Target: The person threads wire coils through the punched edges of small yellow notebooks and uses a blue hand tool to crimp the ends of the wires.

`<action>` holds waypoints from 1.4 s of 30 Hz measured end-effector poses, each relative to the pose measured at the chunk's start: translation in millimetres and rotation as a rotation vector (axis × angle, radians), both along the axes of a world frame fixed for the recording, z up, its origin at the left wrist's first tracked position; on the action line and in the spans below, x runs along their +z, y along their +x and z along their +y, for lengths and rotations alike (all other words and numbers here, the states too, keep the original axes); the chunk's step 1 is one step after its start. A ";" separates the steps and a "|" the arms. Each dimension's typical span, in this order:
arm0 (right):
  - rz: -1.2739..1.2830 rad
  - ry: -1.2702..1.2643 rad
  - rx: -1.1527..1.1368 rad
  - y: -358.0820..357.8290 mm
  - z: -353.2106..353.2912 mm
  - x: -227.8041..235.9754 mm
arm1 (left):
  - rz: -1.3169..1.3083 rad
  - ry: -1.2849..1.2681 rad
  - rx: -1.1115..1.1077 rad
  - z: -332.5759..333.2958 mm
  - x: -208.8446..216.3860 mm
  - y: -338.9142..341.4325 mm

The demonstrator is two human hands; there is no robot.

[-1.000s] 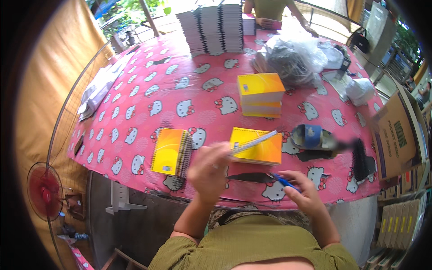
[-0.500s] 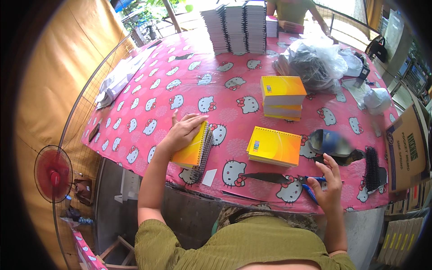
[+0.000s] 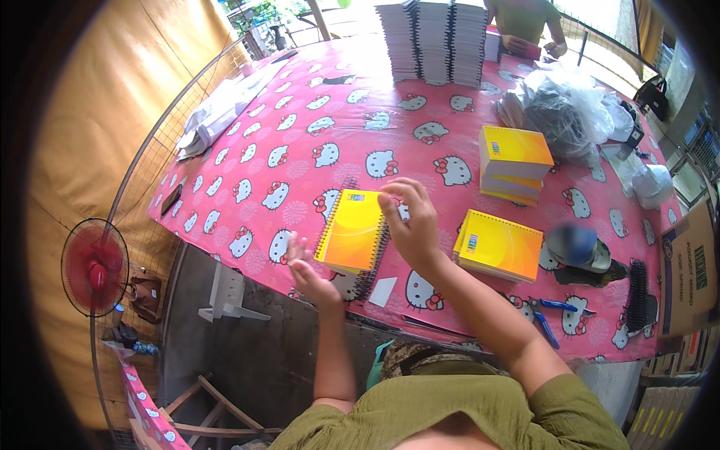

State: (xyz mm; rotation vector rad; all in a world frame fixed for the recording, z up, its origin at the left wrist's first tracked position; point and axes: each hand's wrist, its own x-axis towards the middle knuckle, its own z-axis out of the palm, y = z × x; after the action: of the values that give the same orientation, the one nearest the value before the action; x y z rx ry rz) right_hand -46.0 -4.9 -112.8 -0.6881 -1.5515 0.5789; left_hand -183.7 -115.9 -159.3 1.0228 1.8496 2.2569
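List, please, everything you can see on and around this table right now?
Notebooks: one yellow spiral notebook at the near edge between the hands; one to its right; a small yellow stack behind.
White card: one, by the near notebook.
Tall stacks: grey-white, far edge.
Plastic bags: clear, far right.
Cap: one, blue, right.
Black coils: right edge.
Blue pens: two, near right.
Cardboard box: one, brown, right.
Tablecloth: pink, cat print.
Fan: one, red, left floor.
Another person: far side.
Left hand: open, at notebook's left edge.
Right hand: fingers pinched over the notebook's coil.
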 end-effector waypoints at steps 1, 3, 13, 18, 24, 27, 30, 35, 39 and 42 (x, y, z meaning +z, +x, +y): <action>0.049 -0.050 -0.010 -9.6 9.5 -6.8 | -0.063 0.033 -0.018 7.4 -2.2 7.4; 0.139 -0.157 -0.031 -23.8 21.9 -22.0 | -0.140 0.063 -0.063 15.0 -6.5 11.1; 0.120 -0.069 -0.108 -30.9 12.1 -37.0 | -0.295 -0.014 0.031 23.3 10.2 5.8; -0.832 -0.215 0.186 46.2 -53.8 -23.4 | -0.308 0.076 0.045 7.3 24.2 -15.5; -0.983 -0.327 0.262 37.3 -85.0 -42.1 | -0.092 0.438 -0.114 -14.9 72.6 20.5; -0.950 -0.359 0.336 48.5 -80.2 -39.8 | -0.149 0.509 -0.304 -20.8 85.0 45.1; -0.683 -0.473 0.415 83.0 -83.7 -9.9 | -0.135 0.475 -0.420 -19.3 88.6 61.2; -0.229 0.024 -0.134 189.4 -36.5 69.8 | -0.096 0.361 -0.497 -17.2 84.7 72.1; -0.517 -0.072 -0.511 295.6 69.4 29.1 | -0.121 0.043 -0.729 11.5 97.5 115.1; -0.662 -0.036 -0.387 321.0 77.9 21.6 | 0.363 -0.190 -0.827 45.3 104.9 146.7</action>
State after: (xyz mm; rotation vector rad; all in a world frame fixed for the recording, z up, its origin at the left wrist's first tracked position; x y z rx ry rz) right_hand 274.9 73.0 -91.2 -1.2578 -1.9390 0.0781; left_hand -37.0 -70.6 -54.5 1.8078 1.2992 1.4536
